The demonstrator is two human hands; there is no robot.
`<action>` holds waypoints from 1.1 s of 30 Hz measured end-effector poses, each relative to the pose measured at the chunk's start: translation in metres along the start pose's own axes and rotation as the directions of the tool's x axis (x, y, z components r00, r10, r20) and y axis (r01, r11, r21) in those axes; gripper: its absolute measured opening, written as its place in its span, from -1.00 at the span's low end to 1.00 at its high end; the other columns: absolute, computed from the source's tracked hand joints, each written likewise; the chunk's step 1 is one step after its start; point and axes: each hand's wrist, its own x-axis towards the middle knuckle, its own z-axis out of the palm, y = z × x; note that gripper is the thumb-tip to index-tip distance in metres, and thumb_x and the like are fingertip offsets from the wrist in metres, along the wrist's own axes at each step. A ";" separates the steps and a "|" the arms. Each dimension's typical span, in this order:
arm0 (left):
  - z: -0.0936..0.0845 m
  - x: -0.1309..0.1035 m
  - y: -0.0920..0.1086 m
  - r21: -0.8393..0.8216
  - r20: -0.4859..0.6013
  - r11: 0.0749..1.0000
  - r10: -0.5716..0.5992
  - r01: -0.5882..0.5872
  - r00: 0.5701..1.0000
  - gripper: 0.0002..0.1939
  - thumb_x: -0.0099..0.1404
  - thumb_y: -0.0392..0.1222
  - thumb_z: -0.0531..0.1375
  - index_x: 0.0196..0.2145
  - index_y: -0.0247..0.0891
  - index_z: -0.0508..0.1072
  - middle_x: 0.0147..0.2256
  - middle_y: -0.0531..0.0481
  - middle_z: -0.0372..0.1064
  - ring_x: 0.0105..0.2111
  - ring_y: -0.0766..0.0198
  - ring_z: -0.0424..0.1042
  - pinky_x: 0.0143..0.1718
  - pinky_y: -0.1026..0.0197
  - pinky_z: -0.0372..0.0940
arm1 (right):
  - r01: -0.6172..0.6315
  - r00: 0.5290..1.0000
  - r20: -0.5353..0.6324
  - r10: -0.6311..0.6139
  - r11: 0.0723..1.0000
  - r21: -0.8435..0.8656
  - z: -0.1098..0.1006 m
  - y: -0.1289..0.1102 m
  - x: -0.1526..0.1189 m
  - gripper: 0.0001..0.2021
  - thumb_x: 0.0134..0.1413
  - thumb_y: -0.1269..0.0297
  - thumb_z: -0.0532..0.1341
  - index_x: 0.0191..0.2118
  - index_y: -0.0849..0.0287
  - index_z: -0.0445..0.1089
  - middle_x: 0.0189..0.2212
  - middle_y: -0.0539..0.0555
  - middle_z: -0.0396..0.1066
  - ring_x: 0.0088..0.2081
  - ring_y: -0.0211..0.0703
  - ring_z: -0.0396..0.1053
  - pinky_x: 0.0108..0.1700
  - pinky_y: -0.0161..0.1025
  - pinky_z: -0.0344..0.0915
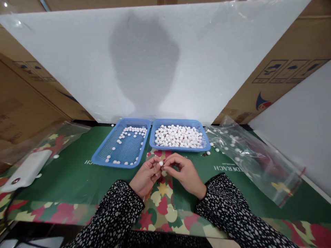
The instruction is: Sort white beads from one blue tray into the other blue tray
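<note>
A small white ball (160, 163) is pinched between the thumb and fingertips of my left hand (147, 175). From the other side, the thumb and forefinger of my right hand (184, 174) close at the ball's edge. Both hands are above the table, just in front of two blue mesh baskets. The right basket (178, 149) is heaped with white balls (178, 136), with brownish bits showing among them. In the left basket (125, 150), fewer white balls lie scattered along the edges. Something dark reddish, too small to make out, shows below my fingers.
A clear plastic bag (261, 168) with some white balls lies at the right. At the left are a white device (27, 170) with a cable and another clear bag (69, 129). A white board (207, 69) and cardboard boxes (279, 79) stand behind the green patterned table cover (72, 182).
</note>
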 end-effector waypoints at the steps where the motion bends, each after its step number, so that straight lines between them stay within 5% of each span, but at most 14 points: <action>1: 0.000 0.000 0.000 0.007 -0.009 1.000 0.001 -0.001 1.000 -0.75 0.11 -0.21 0.38 -0.36 -0.33 0.39 -0.51 0.12 0.20 -0.61 0.54 0.07 -0.61 0.45 -0.01 | -0.001 1.000 0.000 0.001 1.000 -0.002 0.000 0.000 0.000 -0.98 0.10 0.36 0.27 -0.35 0.15 0.45 -0.32 0.04 0.44 -0.26 -0.19 0.40 -0.18 -0.20 0.33; 14: 0.003 0.000 -0.002 0.218 -0.057 0.970 0.124 -0.109 0.991 -0.73 0.08 -0.13 0.38 -0.39 -0.31 0.40 -0.52 0.08 0.30 -0.61 0.49 0.11 -0.60 0.40 -0.05 | -0.068 0.996 -0.065 0.067 0.998 -0.004 0.004 0.001 -0.002 -0.95 0.09 0.34 0.28 -0.36 0.17 0.41 -0.41 0.01 0.45 -0.36 -0.20 0.39 -0.27 -0.25 0.33; 24: 0.008 -0.002 -0.004 0.140 -0.059 0.973 0.195 -0.186 0.979 -0.70 0.08 -0.13 0.39 -0.44 -0.29 0.33 -0.55 0.14 0.22 -0.60 0.49 0.09 -0.57 0.40 0.00 | 0.138 0.987 -0.065 -0.145 0.985 -0.106 0.001 -0.006 0.000 -0.95 0.10 0.41 0.26 -0.34 0.13 0.44 -0.35 0.04 0.50 -0.27 -0.15 0.45 -0.18 -0.16 0.37; 33: 0.009 -0.004 -0.005 0.133 -0.046 0.969 0.218 -0.210 0.975 -0.62 0.03 -0.15 0.42 -0.49 -0.30 0.25 -0.51 0.12 0.25 -0.58 0.49 0.13 -0.56 0.40 0.00 | 0.150 0.985 -0.065 -0.158 0.983 -0.110 0.002 -0.008 -0.002 -0.95 0.08 0.42 0.28 -0.37 0.13 0.44 -0.34 0.05 0.50 -0.26 -0.15 0.46 -0.17 -0.16 0.37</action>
